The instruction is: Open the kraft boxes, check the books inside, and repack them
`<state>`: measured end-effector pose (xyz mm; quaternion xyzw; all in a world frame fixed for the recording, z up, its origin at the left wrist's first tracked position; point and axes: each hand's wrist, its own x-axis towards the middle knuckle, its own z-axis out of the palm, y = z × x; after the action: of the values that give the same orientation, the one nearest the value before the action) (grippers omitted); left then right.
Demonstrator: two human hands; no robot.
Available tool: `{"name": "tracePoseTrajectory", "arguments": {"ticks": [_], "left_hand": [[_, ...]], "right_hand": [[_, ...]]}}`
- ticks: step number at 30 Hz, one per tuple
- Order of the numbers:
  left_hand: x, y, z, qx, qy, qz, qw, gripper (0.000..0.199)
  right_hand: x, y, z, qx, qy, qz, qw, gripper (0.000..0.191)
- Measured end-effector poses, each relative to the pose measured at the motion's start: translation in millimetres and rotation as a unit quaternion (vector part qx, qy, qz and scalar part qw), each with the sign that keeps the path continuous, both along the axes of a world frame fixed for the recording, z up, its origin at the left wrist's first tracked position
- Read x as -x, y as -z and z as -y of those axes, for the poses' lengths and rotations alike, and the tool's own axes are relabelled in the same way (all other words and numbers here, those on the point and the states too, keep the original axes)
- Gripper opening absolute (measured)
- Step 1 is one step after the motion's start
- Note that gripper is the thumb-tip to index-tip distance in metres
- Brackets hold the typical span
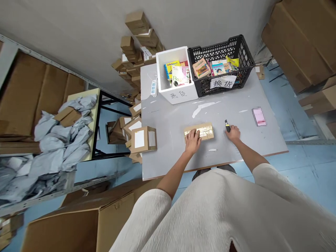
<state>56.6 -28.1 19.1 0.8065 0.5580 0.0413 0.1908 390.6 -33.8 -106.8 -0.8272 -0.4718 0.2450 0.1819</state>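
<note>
On the grey table point(168, 129), just in front of me, the box point(207, 131) lies flat, its long side running crosswise. My left hand point(193, 141) rests over its near left part, fingers spread and laid on top rather than gripping. My right hand point(233, 133), to the right and apart from the box, is closed around the cutter point(227, 125), whose tip points away from me; how much blade is out, I cannot tell. Shiny tape point(204, 132) runs along the box's top. If I cut, I'd judge it best to bear down firmly with the left fingers, well clear of the blade's line. A shallow stroke along the tape, directed away from that hand, should be safer than a deep one.
</note>
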Motion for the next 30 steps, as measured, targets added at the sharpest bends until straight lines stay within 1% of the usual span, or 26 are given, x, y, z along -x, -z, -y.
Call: {"name": "tracePoseTrajectory", "arguments": {"ticks": [2,4,7,10,13,18,22,24,27,30], "left_hand": [[1,0.1,-2,-0.001,-0.004,0.007,1.0,0.052],[3,1.5,-3,-0.011,-0.029,0.018,0.999,0.051],[11,6.6,-5,-0.032,-0.11,0.042,0.993,0.052],[22,13.8,-8,-0.022,-0.188,0.076,0.979,0.064],[31,21.5,-14,0.004,-0.223,0.116,0.968,0.077],[36,31.9,-21,0.003,-0.221,0.186,0.957,0.087],[39,36.8,-19,0.003,-0.203,0.224,0.953,0.095],[41,38.5,-17,0.001,-0.195,0.234,0.952,0.096],[44,40.5,-16,-0.004,-0.184,0.247,0.951,0.094],[47,42.0,-17,-0.003,-0.174,0.276,0.945,0.097]], "right_hand": [[9,-12.5,-3,-0.028,-0.009,-0.011,0.999,0.042],[21,-28.8,-7,-0.05,-0.04,-0.047,0.997,0.042],[45,-54.9,-8,-0.087,-0.104,-0.117,0.984,0.039],[66,-76.2,-7,-0.116,-0.144,-0.141,0.972,0.037],[77,-90.9,-8,-0.123,-0.157,-0.134,0.971,0.037],[81,-107.8,-13,-0.115,-0.178,-0.131,0.969,0.043],[82,-114.6,-20,-0.118,-0.182,-0.136,0.967,0.042],[83,-115.2,-23,-0.12,-0.169,-0.119,0.971,0.038],[84,-115.2,-28,-0.107,-0.122,-0.102,0.981,0.03],[86,-117.6,-36,-0.107,-0.094,-0.113,0.983,0.031]]}}
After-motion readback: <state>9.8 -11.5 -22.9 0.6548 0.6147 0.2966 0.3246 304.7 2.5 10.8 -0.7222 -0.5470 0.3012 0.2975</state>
